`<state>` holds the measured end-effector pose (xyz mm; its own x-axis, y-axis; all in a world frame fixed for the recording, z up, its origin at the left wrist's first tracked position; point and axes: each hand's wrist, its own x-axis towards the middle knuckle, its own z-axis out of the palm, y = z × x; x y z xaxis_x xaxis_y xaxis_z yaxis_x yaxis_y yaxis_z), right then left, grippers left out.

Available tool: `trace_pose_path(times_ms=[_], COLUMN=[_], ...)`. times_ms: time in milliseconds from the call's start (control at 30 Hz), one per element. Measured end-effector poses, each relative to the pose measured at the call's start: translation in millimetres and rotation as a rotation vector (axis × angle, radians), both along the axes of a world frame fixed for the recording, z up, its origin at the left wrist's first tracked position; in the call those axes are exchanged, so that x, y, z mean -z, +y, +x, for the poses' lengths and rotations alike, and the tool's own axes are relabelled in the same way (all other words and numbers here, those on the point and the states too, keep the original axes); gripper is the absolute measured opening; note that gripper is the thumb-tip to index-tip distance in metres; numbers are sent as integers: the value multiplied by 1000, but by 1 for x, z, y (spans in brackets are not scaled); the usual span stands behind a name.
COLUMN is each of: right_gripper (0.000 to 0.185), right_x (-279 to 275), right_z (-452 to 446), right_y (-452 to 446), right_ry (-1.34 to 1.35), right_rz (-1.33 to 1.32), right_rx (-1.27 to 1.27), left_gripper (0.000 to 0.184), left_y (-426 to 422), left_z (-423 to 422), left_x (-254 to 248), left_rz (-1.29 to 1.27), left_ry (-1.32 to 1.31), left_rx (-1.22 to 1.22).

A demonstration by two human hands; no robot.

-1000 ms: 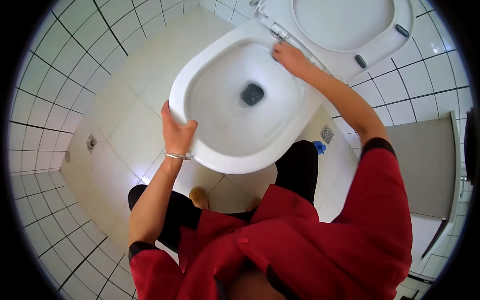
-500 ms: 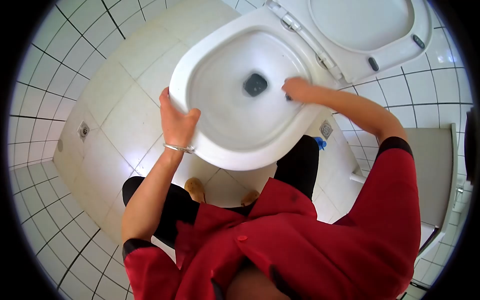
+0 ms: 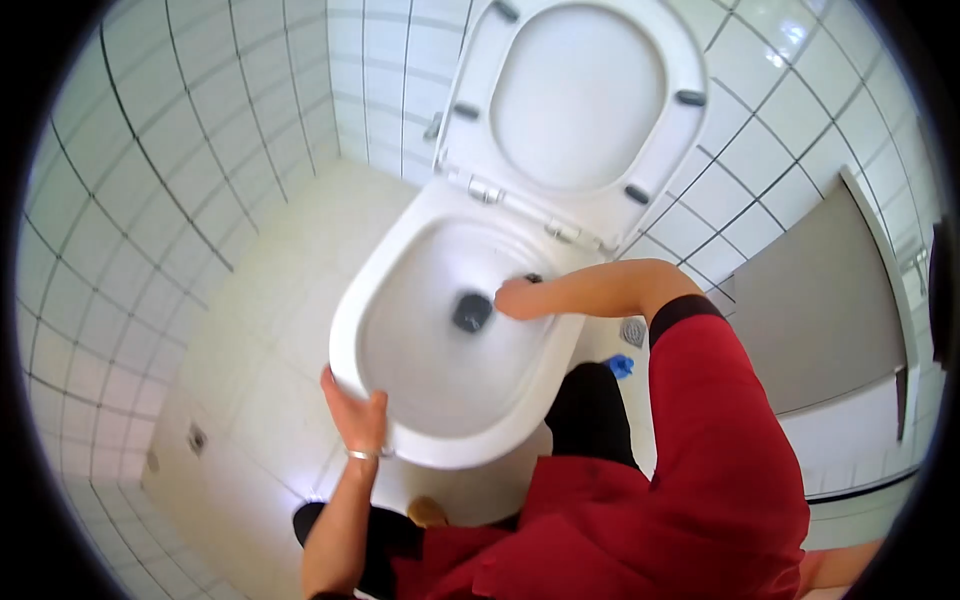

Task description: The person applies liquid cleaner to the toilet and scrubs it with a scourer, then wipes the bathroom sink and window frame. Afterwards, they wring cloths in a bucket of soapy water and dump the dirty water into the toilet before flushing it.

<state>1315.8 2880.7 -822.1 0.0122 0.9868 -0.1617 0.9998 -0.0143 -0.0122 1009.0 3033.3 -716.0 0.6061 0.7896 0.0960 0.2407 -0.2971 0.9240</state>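
White, glossy ceramic at the centre: a rounded toilet bowl (image 3: 425, 385) below a raised, ring-shaped seat (image 3: 690, 50) with dark oval buffers (image 3: 690, 98). On the smooth front-left rim (image 3: 345, 350), a clamped left hand (image 3: 357, 415), fingers round the outside, with a thin silvery bracelet (image 3: 362, 455) at the wrist. Apart from it, over the bowl's hollow beside the dark outlet (image 3: 471, 313), a bunched right hand (image 3: 518, 298); impossible to tell whether closed on anything. Just beside it, a small dark thing (image 3: 534, 278), too unclear to name. On the floor to the right, a crumpled blue object (image 3: 620, 366) near a grey patterned drain cover (image 3: 632, 332).
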Motion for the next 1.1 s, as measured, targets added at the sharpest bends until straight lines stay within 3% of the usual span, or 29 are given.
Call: trace_pose_path(times_ms=[67, 100, 133, 167, 267, 367, 467, 567, 600, 667, 733, 767, 867, 933, 1000, 1067, 1100], right_gripper=[8, 7, 7, 7, 8, 10, 9, 6, 5, 5, 7, 15, 22, 21, 20, 25, 27], right_x=[-41, -41, -37, -24, 0, -27, 23, 60, 48, -56, -155, -186, -272, -314, -362, -417, -440], right_z=[15, 17, 19, 17, 11, 22, 3, 1, 1, 14, 28, 37, 37, 33, 30, 26, 24], right_y=[-24, -6, 6, 13, 4, -14, 8, -15, -17, -7, -7, -7, -14, -21, -36, -65, -84], right_ry=[-218, -124, -9, 18, -88, -230, -148, -94, -39, 133, 261, 212, 578, 597, 614, 580, 521], right_rz=[-43, 64, 259, 292, -4, -198, -28, -391, -464, -538, -416, -203, 144, 207, 269, 456, 510], right_rx=[-263, -64, 8, 51, -14, -174, -223, -83, -67, -80, 14, 82, 355, 433, 512, 661, 752], left_gripper=[68, 68, 68, 68, 69, 70, 71, 71, 71, 72, 72, 73, 73, 73, 74, 76, 74], left_y=[-17, -19, -17, -12, -6, -7, -10, -13, -9, 1, 3, 4, 11, 27, 33, 31, 35], left_z=[-16, -15, -11, -6, -4, -12, -16, -8, -4, 11, 31, 34, 41, 40, 40, 47, 53], left_x=[1, -6, -8, -9, -5, 8, 17, 0, -7, -24, -39, -56, -89, -83, -121, -181, -211], left_rz=[-8, -87, -72, -102, -74, -94, -97, -151, -160, -173, -181, -196, -133, -62, 8, 1, 89], left_ry=[22, -13, -37, -74, -71, -62, -31, 31, 22, 17, -12, -5, 42, 68, 94, 599, 669], left_rx=[6, -1, 10, 26, 14, 42, -7, 22, 24, 31, -8, -24, -32, 17, 68, 185, 224])
